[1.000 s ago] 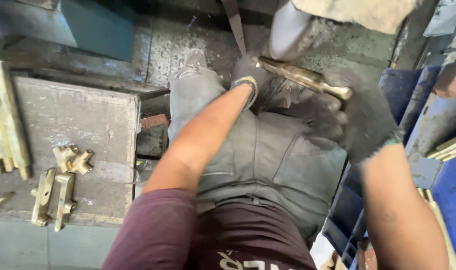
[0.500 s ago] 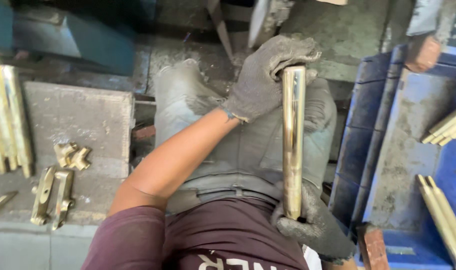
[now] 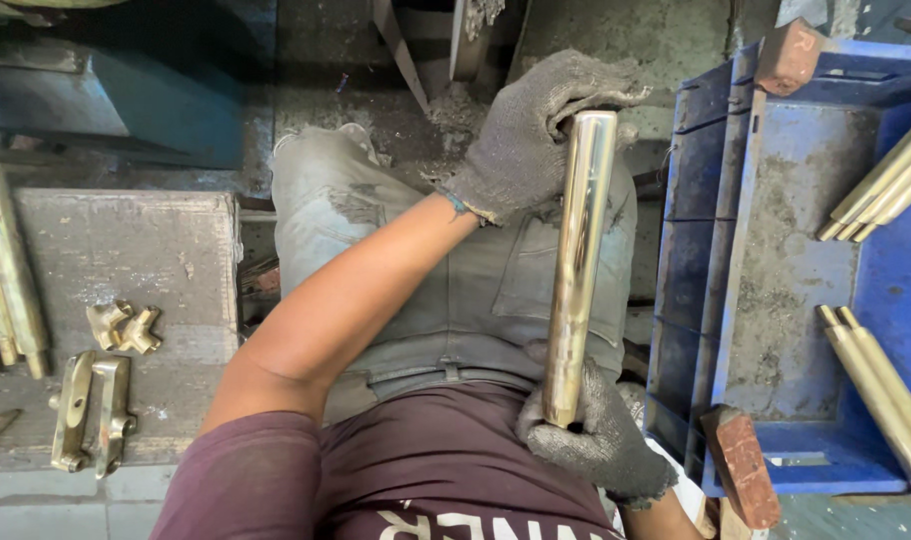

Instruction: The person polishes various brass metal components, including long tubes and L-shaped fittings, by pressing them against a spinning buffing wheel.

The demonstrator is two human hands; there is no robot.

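Hands, left hand [image 3: 536,135] and right hand [image 3: 596,440], grip brass tube [image 3: 579,260] ends over lap.

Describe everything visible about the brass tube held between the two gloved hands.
The brass tube is a long, polished, yellow-metal cylinder, shiny with pale reflections and slightly flared at its lower end. It stands nearly upright in the view over the person's lap. The gloved left hand grips its top end; the gloved right hand holds its bottom.

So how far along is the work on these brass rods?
Done, it seems: finished rods lie in the blue crate. In hand: one rod, its top held by the left hand, its bottom by the right hand. Left: rods on the bench beside small fittings.
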